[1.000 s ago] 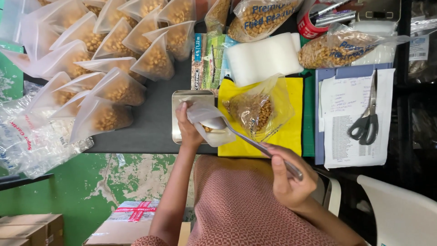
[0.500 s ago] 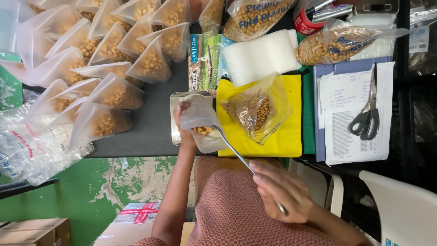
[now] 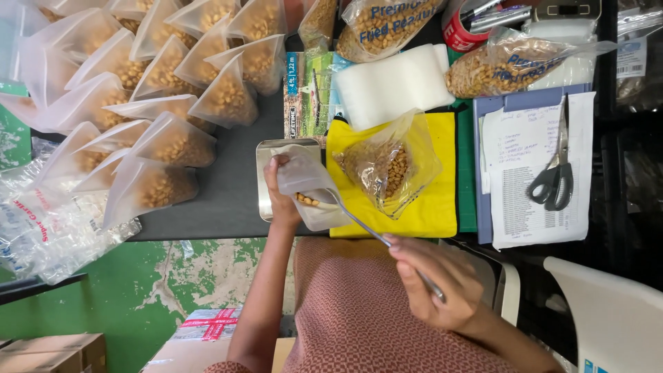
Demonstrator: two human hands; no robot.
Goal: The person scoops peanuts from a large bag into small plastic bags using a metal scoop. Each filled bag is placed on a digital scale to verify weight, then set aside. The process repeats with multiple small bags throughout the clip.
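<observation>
hands: left hand [image 3: 282, 200] pinches a small clear bag [image 3: 307, 185] open over the scale tray; right hand [image 3: 436, 282] is closed round the handle of a long metal spoon [image 3: 373, 232], bowl end inside the bag mouth.
tabletop: i see a dark table [image 3: 228, 173] running across the frame, its near edge just above my lap.
filled bags: big heap of small clear triangular bags of peanuts [image 3: 159, 90] on the left half of the table, overlapping each other.
empty bags: pile of flat empty plastic bags [image 3: 41, 228] at far left, hanging off the table edge.
clipboard: blue clipboard with a paper sheet [image 3: 532, 173] at right, scissors [image 3: 552, 173] lying on it.
yellow cloth: yellow cloth [image 3: 428, 207] just right of the tray, an open bulk bag of peanuts [image 3: 387, 166] resting on it.
white pad: white foam block [image 3: 394, 86] behind the yellow cloth.
scale tray: metal tray [image 3: 266, 173] under the left hand, partly hidden by the small bag.
small bag contents: a few peanuts [image 3: 307, 201] visible low in it, beside my left thumb.
</observation>
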